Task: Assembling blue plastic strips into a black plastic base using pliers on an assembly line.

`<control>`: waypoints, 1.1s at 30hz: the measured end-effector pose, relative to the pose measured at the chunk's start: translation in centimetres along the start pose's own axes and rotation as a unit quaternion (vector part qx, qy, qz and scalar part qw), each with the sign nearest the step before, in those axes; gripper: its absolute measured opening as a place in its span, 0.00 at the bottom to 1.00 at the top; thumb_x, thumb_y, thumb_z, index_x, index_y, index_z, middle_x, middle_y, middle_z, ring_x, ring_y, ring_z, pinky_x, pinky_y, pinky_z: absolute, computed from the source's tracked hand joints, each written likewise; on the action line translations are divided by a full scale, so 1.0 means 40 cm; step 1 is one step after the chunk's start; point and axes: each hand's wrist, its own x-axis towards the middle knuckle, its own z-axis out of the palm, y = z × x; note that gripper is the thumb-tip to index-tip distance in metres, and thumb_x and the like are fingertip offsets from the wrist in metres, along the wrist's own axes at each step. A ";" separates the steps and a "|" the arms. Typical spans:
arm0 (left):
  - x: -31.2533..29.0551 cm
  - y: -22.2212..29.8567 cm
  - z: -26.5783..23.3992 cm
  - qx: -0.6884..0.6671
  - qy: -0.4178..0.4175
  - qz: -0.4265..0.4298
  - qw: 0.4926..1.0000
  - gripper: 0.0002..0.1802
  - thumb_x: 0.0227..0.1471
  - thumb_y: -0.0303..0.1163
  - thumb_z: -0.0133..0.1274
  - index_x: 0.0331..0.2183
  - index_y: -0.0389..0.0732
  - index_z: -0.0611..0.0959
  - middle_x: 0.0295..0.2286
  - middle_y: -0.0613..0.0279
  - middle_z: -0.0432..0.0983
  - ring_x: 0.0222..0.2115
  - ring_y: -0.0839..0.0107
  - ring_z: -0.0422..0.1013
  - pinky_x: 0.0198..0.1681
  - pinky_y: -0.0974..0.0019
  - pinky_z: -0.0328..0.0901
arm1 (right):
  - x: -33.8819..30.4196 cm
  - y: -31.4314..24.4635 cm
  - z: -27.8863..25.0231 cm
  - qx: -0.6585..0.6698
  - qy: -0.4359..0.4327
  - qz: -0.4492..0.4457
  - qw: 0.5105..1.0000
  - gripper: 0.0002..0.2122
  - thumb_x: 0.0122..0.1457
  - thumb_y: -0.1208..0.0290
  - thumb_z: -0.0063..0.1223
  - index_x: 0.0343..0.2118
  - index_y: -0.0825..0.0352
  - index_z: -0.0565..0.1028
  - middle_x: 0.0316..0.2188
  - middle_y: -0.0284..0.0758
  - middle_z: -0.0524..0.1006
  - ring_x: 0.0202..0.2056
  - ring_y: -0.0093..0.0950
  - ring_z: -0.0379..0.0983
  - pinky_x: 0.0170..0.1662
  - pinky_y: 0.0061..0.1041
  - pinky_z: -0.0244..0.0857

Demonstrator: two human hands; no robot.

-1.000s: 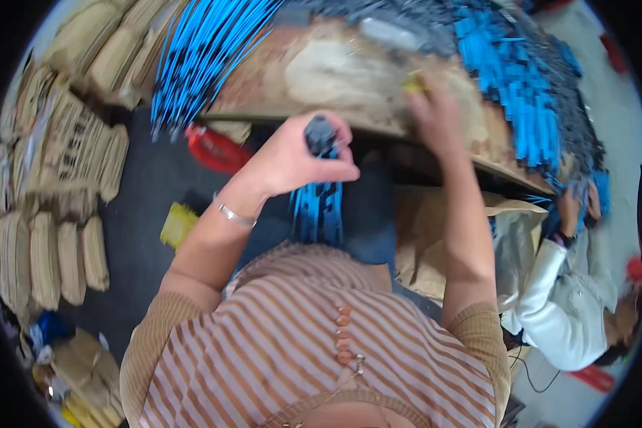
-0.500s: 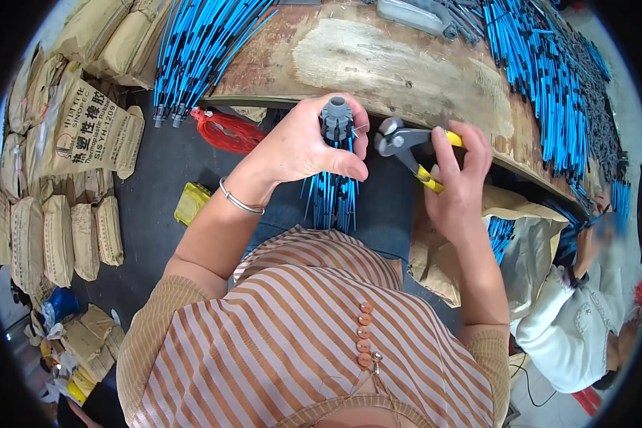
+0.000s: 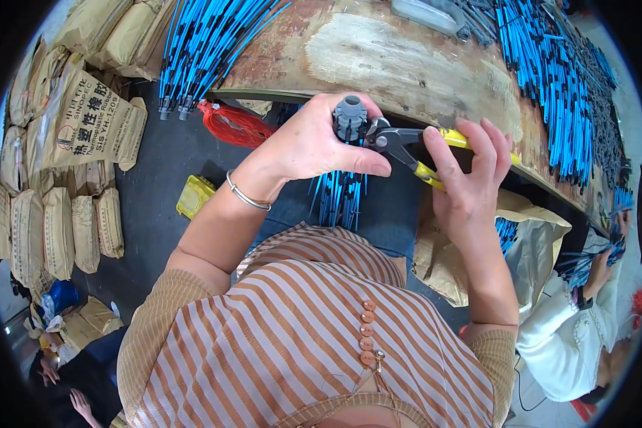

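My left hand (image 3: 308,146) is closed around a bundle of blue rods (image 3: 339,201), upright in front of my body. At its top is a grey ribbed end piece with a round hollow mouth (image 3: 350,114); its lower part is hidden by my thumb. My right hand (image 3: 466,178) grips end-cutting nippers (image 3: 405,140) with yellow-and-black handles. The nippers' metal head is against the right side of the grey end piece, beside my left fingertips. Whether the jaws are closed on anything there is too small to tell.
A worn wooden table (image 3: 378,53) lies ahead, with blue rods (image 3: 210,53) at left and more at right. Red strands (image 3: 235,127) hang under its edge. A yellow box (image 3: 195,197) is on the floor. Paper sacks (image 3: 96,121) stack left. Co-workers sit at right and lower left.
The nippers have moved left from clear space up to the grey end piece. My left hand keeps its hold. Another person's hands now show at lower left.
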 end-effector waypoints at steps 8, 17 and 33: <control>0.002 -0.012 0.005 0.033 0.057 -0.004 0.998 0.24 0.27 0.25 0.68 0.31 0.37 0.76 0.24 0.69 0.73 0.25 0.82 0.68 0.31 0.77 0.64 | -0.032 -0.038 -0.028 0.106 -0.083 0.086 0.987 0.27 0.36 0.85 0.56 0.46 0.61 0.72 0.42 0.41 0.68 0.39 0.40 0.67 0.39 0.34 0.64; -0.008 0.004 0.017 0.080 -0.099 0.071 0.989 0.24 0.25 0.25 0.69 0.31 0.36 0.78 0.24 0.67 0.74 0.26 0.80 0.69 0.30 0.76 0.65 | 0.010 0.063 -0.103 0.455 -0.522 0.226 0.685 0.28 0.42 0.80 0.59 0.49 0.66 0.65 0.35 0.45 0.73 0.30 0.35 0.73 0.32 0.27 0.67; 0.015 0.011 0.031 0.037 -0.181 0.073 0.980 0.23 0.25 0.26 0.68 0.30 0.35 0.79 0.24 0.64 0.76 0.25 0.78 0.71 0.30 0.75 0.65 | -0.088 0.077 -0.075 0.652 -0.591 0.314 0.358 0.34 0.39 0.75 0.65 0.51 0.68 0.60 0.33 0.40 0.75 0.34 0.29 0.73 0.35 0.26 0.68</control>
